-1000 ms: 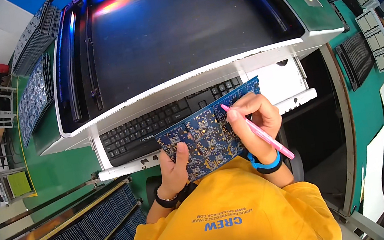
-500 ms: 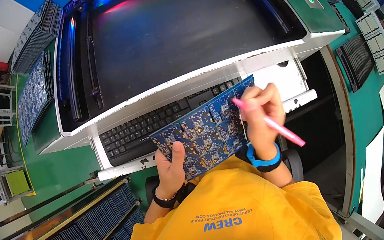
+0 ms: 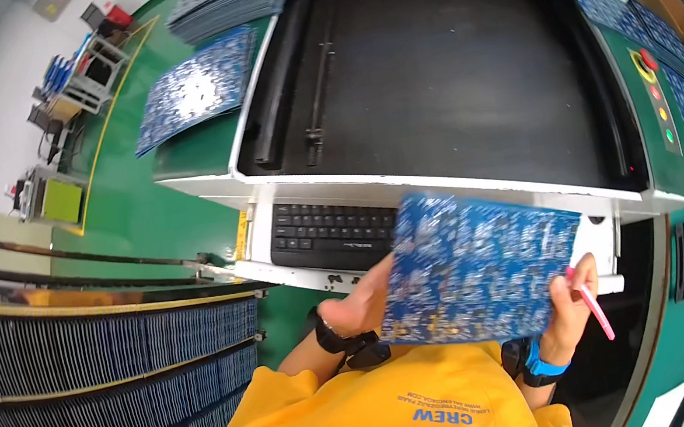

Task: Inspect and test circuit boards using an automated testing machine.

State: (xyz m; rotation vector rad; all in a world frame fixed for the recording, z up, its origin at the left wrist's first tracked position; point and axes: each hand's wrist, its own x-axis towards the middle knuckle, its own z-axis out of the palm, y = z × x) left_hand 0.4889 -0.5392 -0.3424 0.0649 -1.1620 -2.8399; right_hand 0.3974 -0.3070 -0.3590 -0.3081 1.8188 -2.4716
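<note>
A blue circuit board panel (image 3: 478,268), blurred by motion, is held tilted in front of my chest. My right hand (image 3: 570,307) grips its lower right edge, thumb on the near face. A slim pink pen (image 3: 594,313) is tucked in the same hand and points down to the right. My left hand (image 3: 360,301) is at the board's left edge with its thumb apart from the board. Its fingers stretch toward the board and their tips are hidden behind it. Under the board's upper left part is a black keyboard (image 3: 332,233) on a white pull-out tray.
A machine with a dark flat bed (image 3: 446,83) stands ahead, its control buttons (image 3: 660,113) at the right. Stacks of blue boards lie at its left (image 3: 195,89) and right (image 3: 671,45). Racks (image 3: 117,362) of upright boards fill the lower left.
My view has swung left. The board has moved right and turned, and now shows a different tilt. My right hand has gone from pointing the pen at the board to gripping its edge; my left thumb has come off.
</note>
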